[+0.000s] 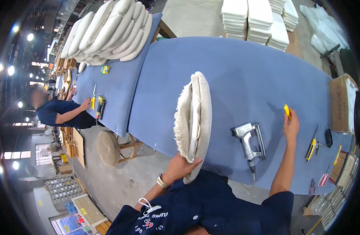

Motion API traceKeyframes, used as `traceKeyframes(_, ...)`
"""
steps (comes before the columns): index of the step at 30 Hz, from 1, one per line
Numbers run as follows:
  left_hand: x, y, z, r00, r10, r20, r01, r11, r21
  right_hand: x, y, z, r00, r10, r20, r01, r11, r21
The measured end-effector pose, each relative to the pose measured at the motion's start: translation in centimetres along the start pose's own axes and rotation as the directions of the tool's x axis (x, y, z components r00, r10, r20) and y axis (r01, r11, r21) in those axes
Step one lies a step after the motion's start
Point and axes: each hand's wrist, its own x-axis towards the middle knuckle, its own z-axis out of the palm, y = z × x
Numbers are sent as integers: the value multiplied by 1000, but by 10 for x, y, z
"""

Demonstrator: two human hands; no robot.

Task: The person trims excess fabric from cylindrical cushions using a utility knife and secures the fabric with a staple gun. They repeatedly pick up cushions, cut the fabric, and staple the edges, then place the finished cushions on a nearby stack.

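1. Far left: a co-worker in a dark shirt (56,111) leans over a second blue table (117,84), one hand (86,103) resting near a yellow-handled tool (93,100) and a yellow-and-black stapler (100,105). A stack of pale cushions (109,31) lies at that table's far end; a round stool (108,148) stands on the floor beside it.
2. Left hand (180,166): the forearm rises from the lower edge, a wristwatch (161,182) at the wrist. The grip is closed on the lower rim of a round seat cushion (195,121), thumb on the near face, fingers behind it.
3. The seat cushion stands on edge on the near part of the blue table (235,70), its frayed cream fabric side turned left and its smooth side right.
4. Centre right: a grey pneumatic staple gun (249,141) lies on the table, untouched, between the two arms.
5. Right hand (291,125): the arm is stretched forward and upward across the table, the grip closed around a small yellow tool (287,111) whose tip shows above the fingers.
6. Far right: a yellow utility knife (311,147), red-handled scissors (323,178) and a cardboard box (340,103) sit along the table's edge.
7. Top right: stacks of white foam pads (258,19) stand beyond the table.
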Motion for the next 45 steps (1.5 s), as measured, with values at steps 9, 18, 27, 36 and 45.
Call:
traceKeyframes(9, 177, 21, -78, 588, 589, -554, -459, 807, 371, -20, -216, 38, 952, 193, 237, -305, 640, 705)
traceKeyframes(18, 226, 50, -85, 784, 200, -587, -265, 964, -25, -3, -339, 25, 840, 70, 538, -431, 690, 582)
traceKeyframes(27, 235, 40, -86, 746, 253, -616, -459, 866, -200, 20, -360, 58, 817, -62, 573, -151, 937, 316)
traceKeyframes(36, 248, 31, -66, 583, 299, -756, -548, 831, -93, 29, -375, 53, 764, -107, 637, -65, 968, 241)
traceKeyframes(45, 248, 32, -48, 649, 160, -744, -577, 741, -344, 41, -395, 42, 704, -78, 706, 72, 997, 38)
